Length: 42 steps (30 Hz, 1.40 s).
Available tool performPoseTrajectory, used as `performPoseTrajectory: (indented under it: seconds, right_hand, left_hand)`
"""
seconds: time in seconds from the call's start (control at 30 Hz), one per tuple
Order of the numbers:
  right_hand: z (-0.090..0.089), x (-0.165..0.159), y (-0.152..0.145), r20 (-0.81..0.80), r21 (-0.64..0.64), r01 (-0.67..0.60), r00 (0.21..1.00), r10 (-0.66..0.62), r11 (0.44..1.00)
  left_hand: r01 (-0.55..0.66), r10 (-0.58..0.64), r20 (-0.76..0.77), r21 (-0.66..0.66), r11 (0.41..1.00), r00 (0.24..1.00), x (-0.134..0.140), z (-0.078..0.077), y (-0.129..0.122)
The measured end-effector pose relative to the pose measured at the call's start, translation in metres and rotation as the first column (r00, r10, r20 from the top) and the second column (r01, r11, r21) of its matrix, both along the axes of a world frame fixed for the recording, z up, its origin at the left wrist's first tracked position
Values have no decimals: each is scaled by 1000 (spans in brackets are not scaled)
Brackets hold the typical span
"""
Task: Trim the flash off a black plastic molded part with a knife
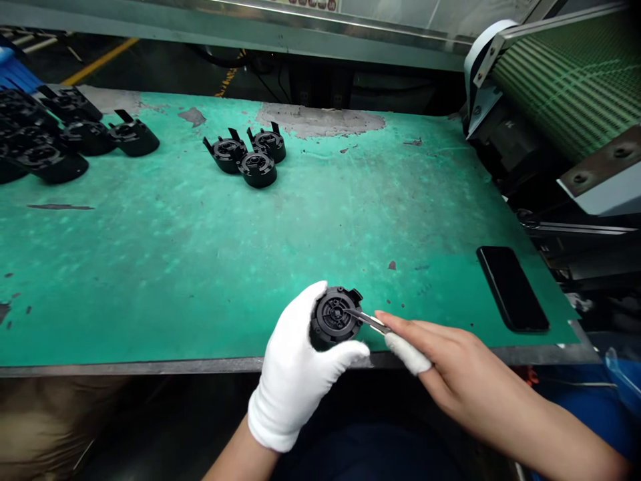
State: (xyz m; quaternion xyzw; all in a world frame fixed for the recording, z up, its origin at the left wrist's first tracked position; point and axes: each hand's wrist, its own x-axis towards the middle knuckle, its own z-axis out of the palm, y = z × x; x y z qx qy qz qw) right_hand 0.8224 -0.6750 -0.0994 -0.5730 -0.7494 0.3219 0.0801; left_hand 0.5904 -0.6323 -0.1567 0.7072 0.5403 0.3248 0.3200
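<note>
I have the black round part (pixel 334 319) in my gloved left hand (pixel 295 374), fingers curled shut around its rim, held just over the counter's (pixel 200 267) near edge with its open face turned right. My right hand (pixel 441 354) pinches a thin blade (pixel 369 321), lying left-to-right, its tip touching the part's face near the centre.
</note>
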Motion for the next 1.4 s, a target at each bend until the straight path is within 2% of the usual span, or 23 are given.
performPoseTrajectory:
  seconds: [0.17, 0.33, 0.43, 0.53, 0.63, 0.73, 0.83, 0.9, 0.97, 1.03, 1.13, 1.27, 1.4]
  right_hand:
    - [-6, -6, -8, 33, -19, -32, 999, 33, 999]
    - [-1, -9, -10, -26, -52, -50, 998, 49, 997]
    - [4, -7, -4, -148, -104, 19, 988, -34, 994]
    - [2, -14, 1, -295, -175, 144, 936, -191, 974]
    - [-7, -32, 8, -455, -223, 223, 838, -303, 949]
    - [-20, -47, 27, -514, -205, 303, 775, -366, 931]
    - [-29, -43, 53, -480, -111, 365, 795, -372, 924]
    - [-27, -28, 64, -440, -38, 303, 850, -288, 952]
    - [-19, -10, 63, -377, 24, 182, 912, -160, 983]
    - [-9, 4, 53, -284, 52, 62, 958, -45, 997]
    - [1, 12, 29, -115, 79, -30, 993, 39, 996]
    - [-3, 4, 6, 87, 103, -32, 996, 23, 994]
    - [-9, 2, 0, 149, 72, -29, 989, 18, 997]
  left_hand:
    - [22, -23, 46, 32, 999, 999, 2, 4, 1]
    - [21, -24, 64, 41, 999, 998, 5, 6, 1]
    - [-27, 25, 71, 24, 999, 997, 6, 2, -1]
    - [-126, 122, 77, 48, 991, 990, 8, -3, -5]
    - [-182, 176, 73, 81, 980, 982, 9, -4, -16]
    - [-186, 187, 1, 94, 978, 982, 12, -2, -38]
    - [-144, 154, -108, 94, 985, 982, 17, -1, -68]
    - [-163, 170, -108, 72, 984, 979, 20, 0, -82]
    - [-216, 218, -30, 57, 975, 975, 20, 2, -84]
    - [-218, 217, 34, 39, 975, 976, 15, 5, -72]
    - [-88, 90, 39, -48, 995, 995, 2, 9, -39]
    - [94, -94, -3, -104, 990, 996, -10, 11, -2]
    - [147, -147, 2, -124, 981, 989, -8, 10, 8]
